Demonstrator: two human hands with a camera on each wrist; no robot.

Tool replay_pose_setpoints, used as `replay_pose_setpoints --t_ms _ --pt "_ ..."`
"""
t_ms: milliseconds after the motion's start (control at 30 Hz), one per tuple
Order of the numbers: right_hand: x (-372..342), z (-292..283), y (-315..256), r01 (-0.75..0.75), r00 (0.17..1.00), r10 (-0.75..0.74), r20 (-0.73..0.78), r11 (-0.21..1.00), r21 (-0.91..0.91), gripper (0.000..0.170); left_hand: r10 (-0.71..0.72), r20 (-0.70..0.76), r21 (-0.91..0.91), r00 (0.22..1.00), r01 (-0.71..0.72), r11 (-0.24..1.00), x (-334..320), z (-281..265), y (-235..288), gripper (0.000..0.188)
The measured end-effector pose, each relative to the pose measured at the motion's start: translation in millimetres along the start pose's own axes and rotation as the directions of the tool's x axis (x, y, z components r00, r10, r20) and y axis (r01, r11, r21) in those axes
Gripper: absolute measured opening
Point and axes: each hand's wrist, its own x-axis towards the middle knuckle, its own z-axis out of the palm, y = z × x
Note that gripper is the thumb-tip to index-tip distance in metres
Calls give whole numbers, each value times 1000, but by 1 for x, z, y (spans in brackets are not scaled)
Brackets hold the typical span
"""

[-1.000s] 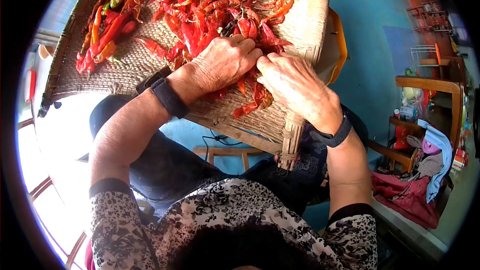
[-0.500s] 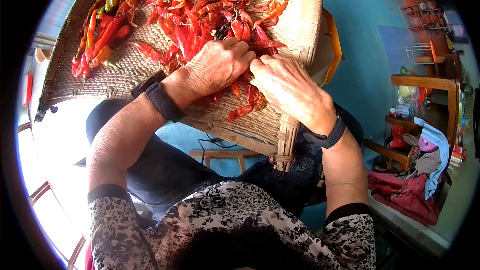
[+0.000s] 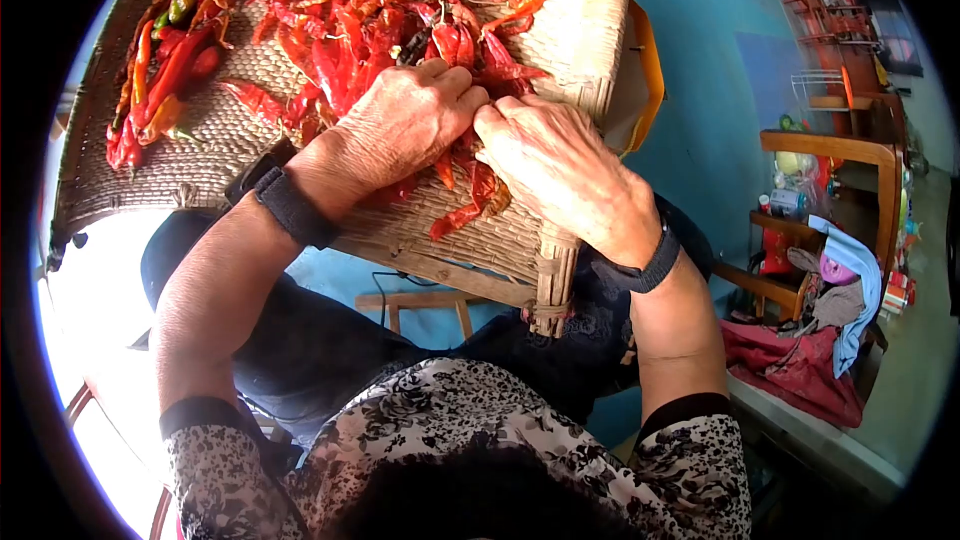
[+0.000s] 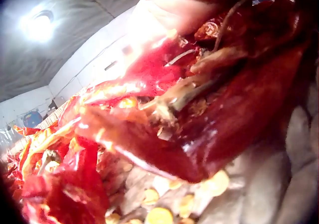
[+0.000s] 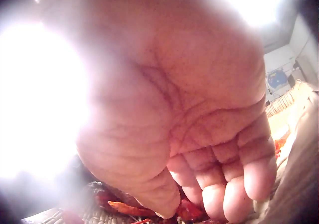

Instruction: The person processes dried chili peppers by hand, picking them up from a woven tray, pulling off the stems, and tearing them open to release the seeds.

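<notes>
Red pepper scraps (image 5: 191,211) show right at the thumb of my right grip (image 3: 565,165), fingers bent down; my left grip (image 3: 410,120) meets it, knuckles curled over. Fingertips are buried, so I can't tell whether either one pinches anything. Under the left, one glossy pepper (image 4: 234,129) slants from lower left to upper right in that wrist's view. Towards me, a loose pepper (image 3: 462,218) angles up to the right grip, the nearer one. Beyond both: the heap (image 3: 345,50), on woven tray (image 3: 582,5).

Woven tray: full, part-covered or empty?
Part-covered: red peppers lie in overlapping piles on the woven tray, and bare weave shows along its right side.
</notes>
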Motion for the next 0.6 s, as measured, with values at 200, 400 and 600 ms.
replay_pose_setpoints --t_ms 200,400,600 --pt "5 -5 -2 -5 1000 4 12 1000 20 38 -6 26 13 1000 6 1000 1 0 -1 16" --pt "5 2 0 -31 999 33 -26 996 85 31 -10 27 -13 1000 11 1000 0 1 -3 14" --pt "4 4 1 4 1000 -2 -23 996 94 32 -13 20 -32 1000 14 999 -1 1 -4 11"
